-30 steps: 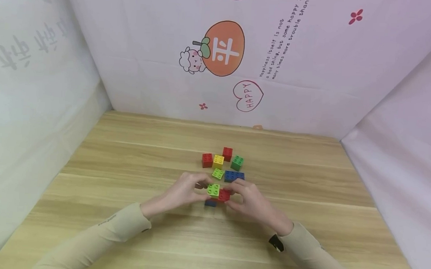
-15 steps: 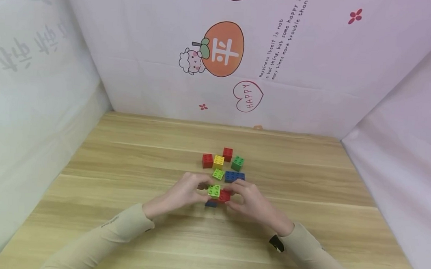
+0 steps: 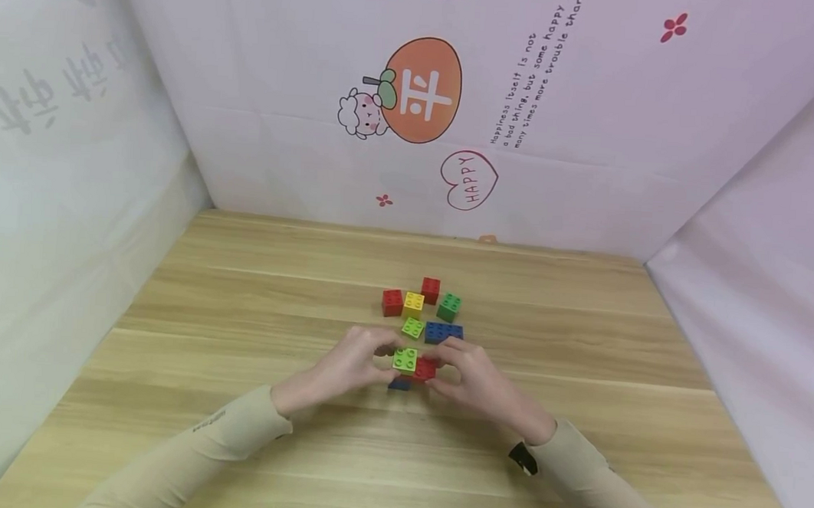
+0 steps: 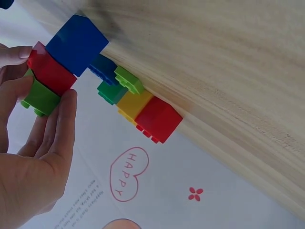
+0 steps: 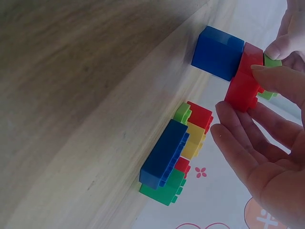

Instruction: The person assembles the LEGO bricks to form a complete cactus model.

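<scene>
A small tower of toy building blocks stands between my hands in the head view. At its foot is a blue block point(image 4: 76, 45), with a red block point(image 5: 245, 81) on top that juts out to the right. A light green block point(image 3: 404, 360) sits on the red one's left part. My left hand point(image 3: 353, 365) pinches the light green block between thumb and fingers. With thumb and fingertips, my right hand point(image 3: 472, 380) grips the jutting end of the red block. Fingers partly cover the green and red blocks in the wrist views.
Beyond the tower lie a thin light green block point(image 3: 413, 328), a long blue block point(image 3: 443, 333), a yellow block point(image 3: 413, 305), a green block point(image 3: 449, 307) and two red blocks, one at left point(image 3: 392, 303) and one behind point(image 3: 430, 290). Printed white cloth point(image 3: 281, 155) walls the wooden table.
My left forearm has shifted slightly to the right. Both hands keep their hold on the tower, and the loose blocks lie as before.
</scene>
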The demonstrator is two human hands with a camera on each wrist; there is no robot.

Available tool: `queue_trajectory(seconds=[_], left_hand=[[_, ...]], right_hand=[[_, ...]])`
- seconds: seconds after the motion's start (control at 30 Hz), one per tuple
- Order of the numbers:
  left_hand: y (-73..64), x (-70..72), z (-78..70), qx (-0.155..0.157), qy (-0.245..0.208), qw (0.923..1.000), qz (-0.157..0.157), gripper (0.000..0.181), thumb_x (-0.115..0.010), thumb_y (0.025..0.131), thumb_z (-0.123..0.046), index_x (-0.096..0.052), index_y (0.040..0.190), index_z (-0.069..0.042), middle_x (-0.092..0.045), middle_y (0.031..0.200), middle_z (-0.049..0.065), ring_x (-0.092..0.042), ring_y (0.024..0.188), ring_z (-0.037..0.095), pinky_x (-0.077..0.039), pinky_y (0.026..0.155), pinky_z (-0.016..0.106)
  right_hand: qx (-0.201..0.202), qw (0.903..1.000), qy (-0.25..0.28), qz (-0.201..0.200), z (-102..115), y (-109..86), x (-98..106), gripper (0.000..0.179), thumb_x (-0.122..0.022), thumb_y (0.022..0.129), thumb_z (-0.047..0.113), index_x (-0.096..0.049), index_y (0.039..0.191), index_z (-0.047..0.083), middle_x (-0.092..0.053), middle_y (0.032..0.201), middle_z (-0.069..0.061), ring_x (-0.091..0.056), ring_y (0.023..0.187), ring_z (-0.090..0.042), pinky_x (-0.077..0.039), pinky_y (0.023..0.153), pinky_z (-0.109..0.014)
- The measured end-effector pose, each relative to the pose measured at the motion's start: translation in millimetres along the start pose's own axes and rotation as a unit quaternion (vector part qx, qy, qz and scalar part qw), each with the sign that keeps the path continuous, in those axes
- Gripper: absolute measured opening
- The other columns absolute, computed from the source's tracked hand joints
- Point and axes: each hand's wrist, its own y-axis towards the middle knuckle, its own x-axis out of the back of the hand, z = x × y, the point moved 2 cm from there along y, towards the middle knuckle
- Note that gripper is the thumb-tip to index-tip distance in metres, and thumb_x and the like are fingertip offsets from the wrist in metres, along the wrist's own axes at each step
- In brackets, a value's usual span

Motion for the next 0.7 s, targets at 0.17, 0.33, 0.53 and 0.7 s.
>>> queue_trajectory(seconds=[0.17,0.33,0.53,0.7], left_hand=[[0.4,1.1,0.3,0.022,-0.008,0.9997,0.01,0.041,-0.077,0.081,-0.004,-0.069,0.12,-0.007,-0.073,0.12,0.006,-0.07,0.105,0.019,-0.061,0.091,0.036],[0.5,1.2,1.0,0.026,-0.012,0.9995,0.013,0.041,-0.078,0.081,-0.006,-0.069,0.121,-0.008,-0.073,0.121,0.004,-0.07,0.106,0.017,-0.06,0.092,0.034],[0.7,0.6,2.5,0.023,-0.012,0.9996,0.005,0.039,-0.079,0.08,-0.007,-0.07,0.118,-0.009,-0.074,0.117,0.006,-0.071,0.101,0.016,-0.061,0.089,0.032],[-0.6,-0.1,3.9,0.029,-0.013,0.9995,0.009,0.038,-0.078,0.081,-0.006,-0.069,0.118,-0.008,-0.074,0.115,0.008,-0.071,0.1,0.018,-0.061,0.089,0.031]], right_hand=[[0.0,1.0,0.001,-0.002,0.2,-0.4,0.6,0.031,-0.079,0.083,0.012,-0.071,0.112,0.008,-0.072,0.105,-0.004,-0.069,0.094,-0.014,-0.063,0.083,-0.034],[-0.003,1.0,0.001,-0.001,-0.3,-1.0,0.5,0.032,-0.08,0.083,0.013,-0.071,0.113,0.008,-0.073,0.106,-0.004,-0.069,0.094,-0.014,-0.063,0.083,-0.034],[-0.006,1.0,0.004,0.001,-1.0,-1.5,1.1,0.031,-0.079,0.084,0.013,-0.071,0.113,0.008,-0.072,0.106,-0.004,-0.069,0.094,-0.014,-0.062,0.083,-0.034],[-0.007,0.9999,0.006,0.005,-0.1,-1.6,1.5,0.032,-0.078,0.084,0.013,-0.07,0.114,0.008,-0.072,0.106,-0.005,-0.069,0.095,-0.014,-0.062,0.083,-0.033]])
